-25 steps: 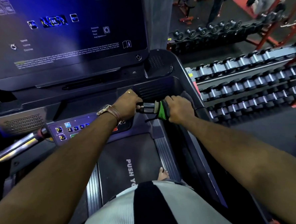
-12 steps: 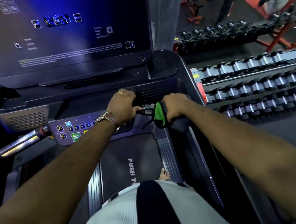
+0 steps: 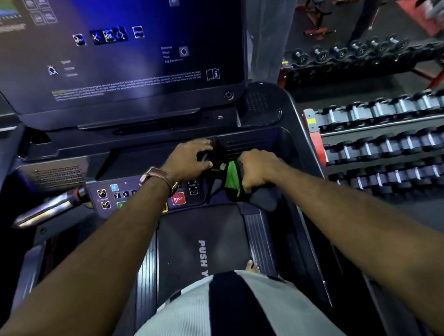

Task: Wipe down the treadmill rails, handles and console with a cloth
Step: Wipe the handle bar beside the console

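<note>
Dumbbell racks (image 3: 386, 147) fill 3 o'clock; the right hand (image 3: 257, 172) clamps the cloth (image 3: 232, 179) round the handle (image 3: 216, 160), which runs 9-to-3, and the left hand (image 3: 189, 159) curls round its 9 o'clock end.

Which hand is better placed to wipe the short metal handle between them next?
Right. The right hand grips the green-and-black cloth at the short metal handle; the left hand holds that handle bare, with no cloth.

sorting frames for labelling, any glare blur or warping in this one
Head view: dim, blue glow off the screen; head view: glare on the chrome handle at left; head view: dumbbell racks bow from wide-angle distortion; head view: top right corner smeared, screen text too soft to read.
</note>
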Demonstrator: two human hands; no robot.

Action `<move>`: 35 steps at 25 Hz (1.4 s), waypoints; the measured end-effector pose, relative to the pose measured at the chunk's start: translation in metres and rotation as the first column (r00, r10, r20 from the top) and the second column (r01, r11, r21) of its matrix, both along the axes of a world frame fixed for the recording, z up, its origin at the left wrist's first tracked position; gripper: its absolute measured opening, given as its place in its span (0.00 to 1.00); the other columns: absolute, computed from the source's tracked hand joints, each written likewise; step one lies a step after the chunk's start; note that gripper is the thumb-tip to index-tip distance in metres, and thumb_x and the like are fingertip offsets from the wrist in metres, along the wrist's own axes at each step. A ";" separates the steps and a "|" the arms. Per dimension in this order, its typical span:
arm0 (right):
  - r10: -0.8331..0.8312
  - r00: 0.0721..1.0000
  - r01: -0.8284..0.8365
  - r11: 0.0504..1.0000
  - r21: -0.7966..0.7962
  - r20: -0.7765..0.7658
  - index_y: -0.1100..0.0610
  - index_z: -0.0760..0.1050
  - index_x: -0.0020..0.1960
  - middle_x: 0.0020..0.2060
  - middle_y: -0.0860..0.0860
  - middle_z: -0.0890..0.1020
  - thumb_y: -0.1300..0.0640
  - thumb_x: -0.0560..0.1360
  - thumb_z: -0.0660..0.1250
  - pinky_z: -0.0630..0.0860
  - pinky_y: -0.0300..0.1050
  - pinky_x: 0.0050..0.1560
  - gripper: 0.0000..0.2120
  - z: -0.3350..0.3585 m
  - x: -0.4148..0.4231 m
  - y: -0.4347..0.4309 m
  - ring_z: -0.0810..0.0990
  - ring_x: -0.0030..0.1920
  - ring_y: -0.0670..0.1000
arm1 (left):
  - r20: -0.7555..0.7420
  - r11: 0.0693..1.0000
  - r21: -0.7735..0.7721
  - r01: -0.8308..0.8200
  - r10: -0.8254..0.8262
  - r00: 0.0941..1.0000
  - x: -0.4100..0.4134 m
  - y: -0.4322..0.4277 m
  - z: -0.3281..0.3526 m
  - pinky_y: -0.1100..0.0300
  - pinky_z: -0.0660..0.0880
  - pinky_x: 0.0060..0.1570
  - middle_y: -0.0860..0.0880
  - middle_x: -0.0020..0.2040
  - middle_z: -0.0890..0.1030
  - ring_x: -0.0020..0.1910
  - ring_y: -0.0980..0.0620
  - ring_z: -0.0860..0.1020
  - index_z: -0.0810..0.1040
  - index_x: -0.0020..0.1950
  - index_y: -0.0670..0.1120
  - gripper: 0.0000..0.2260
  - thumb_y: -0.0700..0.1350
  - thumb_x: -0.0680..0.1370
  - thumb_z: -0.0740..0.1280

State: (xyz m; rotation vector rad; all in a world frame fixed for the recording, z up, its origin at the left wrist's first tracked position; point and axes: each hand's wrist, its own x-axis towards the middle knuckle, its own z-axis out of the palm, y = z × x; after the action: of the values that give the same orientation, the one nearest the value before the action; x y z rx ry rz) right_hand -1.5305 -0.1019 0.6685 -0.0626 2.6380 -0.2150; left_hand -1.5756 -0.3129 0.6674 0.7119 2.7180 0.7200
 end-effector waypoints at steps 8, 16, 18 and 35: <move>0.035 0.906 -0.008 0.998 0.067 -0.423 0.53 0.75 0.53 0.47 0.54 0.81 0.45 0.61 0.74 0.72 0.55 0.48 0.24 -0.019 0.014 -0.055 0.80 0.48 0.60 | 0.027 0.999 0.042 -0.007 0.006 1.000 -0.001 0.003 0.000 0.59 0.58 0.73 0.43 0.70 0.72 0.71 0.49 0.67 0.77 0.64 0.39 0.19 0.35 0.73 0.68; 0.221 0.669 -0.190 0.974 0.124 -0.710 0.56 0.63 0.76 0.64 0.55 0.75 0.52 0.68 0.71 0.70 0.58 0.62 0.38 -0.076 0.060 0.022 0.75 0.61 0.58 | -0.005 1.000 -0.026 0.013 -0.013 1.000 0.011 0.005 0.002 0.62 0.56 0.71 0.44 0.72 0.68 0.72 0.47 0.65 0.74 0.68 0.39 0.22 0.42 0.75 0.62; 0.193 0.677 -0.145 0.981 0.128 -0.710 0.56 0.61 0.77 0.69 0.56 0.72 0.52 0.69 0.71 0.65 0.60 0.69 0.40 -0.075 0.063 0.008 0.72 0.67 0.59 | 0.010 1.000 -0.028 0.001 -0.001 1.000 0.009 0.005 0.002 0.61 0.56 0.72 0.44 0.73 0.68 0.73 0.47 0.65 0.73 0.68 0.39 0.21 0.40 0.75 0.63; 0.017 0.788 0.050 0.994 0.092 -0.615 0.56 0.71 0.66 0.53 0.54 0.78 0.49 0.60 0.74 0.71 0.59 0.57 0.36 -0.051 0.050 -0.033 0.77 0.51 0.59 | -0.074 0.987 -0.143 0.071 -0.082 0.994 0.014 0.005 -0.005 0.56 0.60 0.72 0.46 0.75 0.64 0.73 0.47 0.63 0.80 0.61 0.49 0.15 0.48 0.76 0.65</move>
State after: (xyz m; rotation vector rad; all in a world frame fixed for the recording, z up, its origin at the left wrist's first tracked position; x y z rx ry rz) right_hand -1.4809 -0.1353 0.6174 -0.0865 3.3056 -0.0631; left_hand -1.5617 -0.3079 0.6629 0.8228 2.7617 0.4877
